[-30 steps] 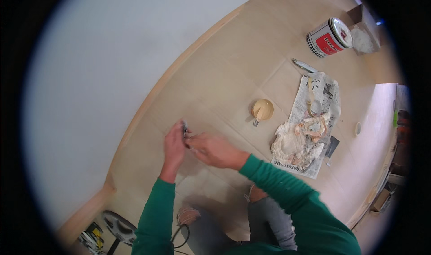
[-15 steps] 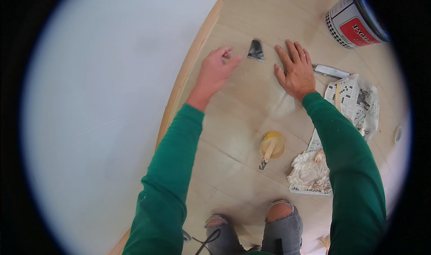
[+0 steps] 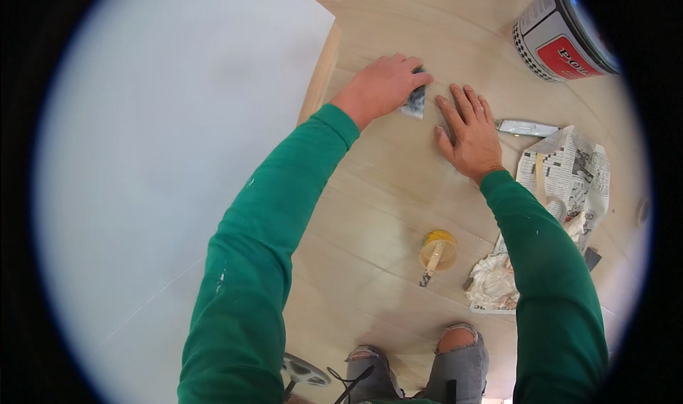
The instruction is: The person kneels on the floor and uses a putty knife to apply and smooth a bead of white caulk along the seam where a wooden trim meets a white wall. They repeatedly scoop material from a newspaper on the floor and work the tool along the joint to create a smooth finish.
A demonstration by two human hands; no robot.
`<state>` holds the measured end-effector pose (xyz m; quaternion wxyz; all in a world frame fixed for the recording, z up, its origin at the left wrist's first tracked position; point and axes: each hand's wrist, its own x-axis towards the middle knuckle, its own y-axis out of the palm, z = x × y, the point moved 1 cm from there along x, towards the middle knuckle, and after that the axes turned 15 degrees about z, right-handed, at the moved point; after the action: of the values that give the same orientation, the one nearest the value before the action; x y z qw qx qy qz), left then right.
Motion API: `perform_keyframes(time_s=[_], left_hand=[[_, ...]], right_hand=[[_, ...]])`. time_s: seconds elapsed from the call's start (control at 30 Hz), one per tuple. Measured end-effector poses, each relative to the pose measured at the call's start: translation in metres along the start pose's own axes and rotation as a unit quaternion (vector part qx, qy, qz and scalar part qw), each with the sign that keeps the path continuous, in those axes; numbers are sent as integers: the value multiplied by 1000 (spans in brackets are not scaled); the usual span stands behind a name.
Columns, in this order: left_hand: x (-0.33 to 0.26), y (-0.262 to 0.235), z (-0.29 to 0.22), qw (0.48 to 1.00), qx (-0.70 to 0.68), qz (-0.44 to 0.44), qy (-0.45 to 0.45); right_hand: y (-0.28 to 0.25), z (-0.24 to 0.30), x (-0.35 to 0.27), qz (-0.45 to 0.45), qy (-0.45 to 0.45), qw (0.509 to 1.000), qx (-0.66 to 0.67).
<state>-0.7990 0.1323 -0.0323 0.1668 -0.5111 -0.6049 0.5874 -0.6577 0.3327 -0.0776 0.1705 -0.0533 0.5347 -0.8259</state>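
Work is judged under way and not closed out: the flat, dark grey-to-black blade-like piece with a pale lower edge [image 3: 413,108] is in use at the far part of the smooth tan floor surface [image 3: 370,198], just beyond the end of the white panel [image 3: 178,119]. No finished portion of that surface can be told from an untreated one, so the amount outstanding cannot be determined. Materials remain laid out: a small round yellow tub [image 3: 444,235] with a pale wooden stick [image 3: 435,259] across it, dark at its projecting end; a printed newspaper sheet [image 3: 593,180] bearing a crumpled off-white cloth [image 3: 492,282]; a silver-grey slim knife-like tool [image 3: 528,128]; and a large white tin with a red label [image 3: 548,38]. The left hand [image 3: 386,85] is closed over the upper part of the dark piece; contact pressure cannot be told. The right hand [image 3: 469,137] is spread wide, palm down on the floor surface, just beside that piece, holding nothing visible.
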Motion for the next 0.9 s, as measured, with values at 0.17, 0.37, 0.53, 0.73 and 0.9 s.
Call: perform_keyframes(time_s=[0.17,0.37,0.53,0.73,0.9], left_hand=[[-60,24,16,986,-111,-19,-121],[-112,47,6,890,-328,-92,-303],[-108,43,-1,886,-176,-177,-391],[-66,20,36,887,-53,-160,-430],[-42,-11,48,898,29,-130,-419]], right_hand=[[1,7,4,11,3,1000,3],[-2,4,-1,7,4,1000,-2],[0,2,-2,2,5,1000,-8],[3,2,-2,-15,2,1000,-3],[7,-1,-5,-42,-5,999,14]])
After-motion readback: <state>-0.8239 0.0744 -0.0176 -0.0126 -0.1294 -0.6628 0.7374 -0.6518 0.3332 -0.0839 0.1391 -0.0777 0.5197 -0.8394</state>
